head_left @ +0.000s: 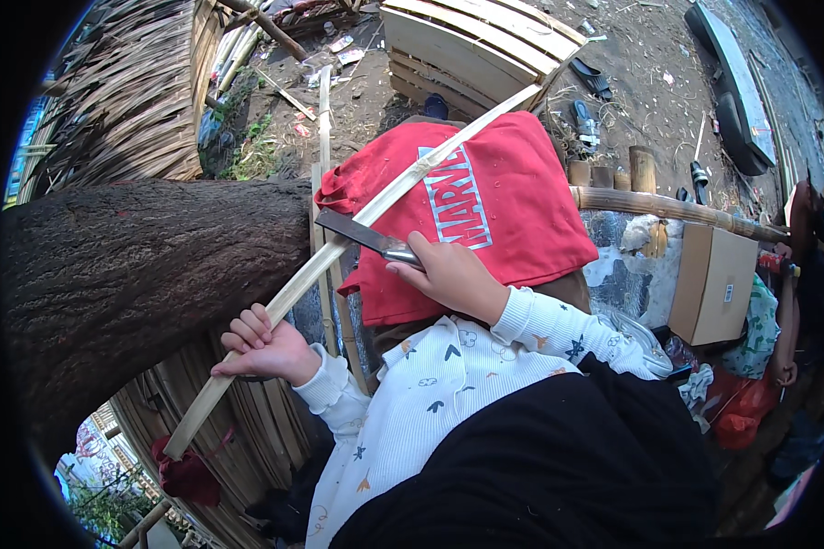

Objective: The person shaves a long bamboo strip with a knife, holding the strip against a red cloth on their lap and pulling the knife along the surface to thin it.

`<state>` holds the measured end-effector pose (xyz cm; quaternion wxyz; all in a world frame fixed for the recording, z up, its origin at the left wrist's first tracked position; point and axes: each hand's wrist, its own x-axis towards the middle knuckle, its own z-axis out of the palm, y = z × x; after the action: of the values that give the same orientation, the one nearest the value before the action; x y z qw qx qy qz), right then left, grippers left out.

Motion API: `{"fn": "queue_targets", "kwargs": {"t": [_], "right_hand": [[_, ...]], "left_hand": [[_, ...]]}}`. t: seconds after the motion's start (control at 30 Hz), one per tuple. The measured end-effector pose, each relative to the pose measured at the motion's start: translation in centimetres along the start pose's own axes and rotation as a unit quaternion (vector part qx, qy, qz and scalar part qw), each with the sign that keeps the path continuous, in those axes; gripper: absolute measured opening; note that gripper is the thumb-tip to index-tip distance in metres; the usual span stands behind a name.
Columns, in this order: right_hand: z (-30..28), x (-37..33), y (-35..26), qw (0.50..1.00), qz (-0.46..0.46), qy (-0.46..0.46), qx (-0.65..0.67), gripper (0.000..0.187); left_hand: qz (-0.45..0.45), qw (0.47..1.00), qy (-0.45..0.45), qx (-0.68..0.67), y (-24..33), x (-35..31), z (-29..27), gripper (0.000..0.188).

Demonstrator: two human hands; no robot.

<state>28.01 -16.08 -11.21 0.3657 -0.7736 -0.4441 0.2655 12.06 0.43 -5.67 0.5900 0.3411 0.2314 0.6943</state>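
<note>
An outdoor yard of bare dirt ground (375,101) is lying under the person, littered with scraps and cut bamboo. Nearest, at six o'clock, the person's dark lap and white patterned sleeves are filling the lower frame. At eight o'clock the left hand (265,348) is wrapping its fingers (247,328) closed around the lower part of a long pale bamboo strip (339,247), which is running diagonally from seven o'clock up to one o'clock. Just past centre the right hand (453,274) is gripping the handle of a flat-bladed knife (362,233), fingers closed around it, and the blade is lying across the strip, touching it near its middle. Beneath the knife and strip a red cloth (504,201) with white lettering is draping over the person's raised knee. At nine o'clock a thick, rough-barked tree trunk (146,265) is crossing the left side, behind the strip. At three o'clock a brown cardboard box (714,284) is sitting just beside a horizontal bamboo pole (668,209). Farther off, at twelve o'clock, a slatted wooden pallet (471,46) is lying on the ground, with a dark sandal (593,78) near it at one o'clock. At ten o'clock a thatched panel (128,101) of dry leaves is leaning behind the trunk.
</note>
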Motion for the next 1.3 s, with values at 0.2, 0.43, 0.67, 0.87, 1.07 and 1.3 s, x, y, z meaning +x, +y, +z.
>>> {"fn": "queue_targets", "kwargs": {"t": [0.2,0.43,0.67,0.87,1.07,1.3], "right_hand": [[-0.1,0.1,-0.7,0.999,-0.029,-0.017,0.013,0.035],[0.0,0.4,-0.7,0.999,0.006,0.013,0.033,0.032],[0.5,0.9,-1.3,0.998,-0.016,0.002,0.061,0.034],[0.4,0.8,-1.7,0.999,-0.001,0.004,0.047,0.037],[0.5,0.3,-0.9,0.998,-0.028,0.021,0.054,0.035],[1.0,0.2,-0.8,0.997,0.012,-0.012,0.081,0.036]], "left_hand": [[-0.007,0.999,-0.041,-0.012,1.0,0.2,-0.7,0.057],[0.052,0.998,0.016,-0.038,3.9,2.2,-4.7,0.057],[0.162,0.983,0.055,0.060,9.5,3.8,-6.5,0.072],[0.150,0.988,0.041,0.006,11.7,5.7,-5.9,0.076],[0.072,0.989,-0.027,-0.124,12.6,6.5,-4.2,0.055],[0.042,0.979,-0.071,-0.188,13.9,7.5,-4.2,0.046]]}}
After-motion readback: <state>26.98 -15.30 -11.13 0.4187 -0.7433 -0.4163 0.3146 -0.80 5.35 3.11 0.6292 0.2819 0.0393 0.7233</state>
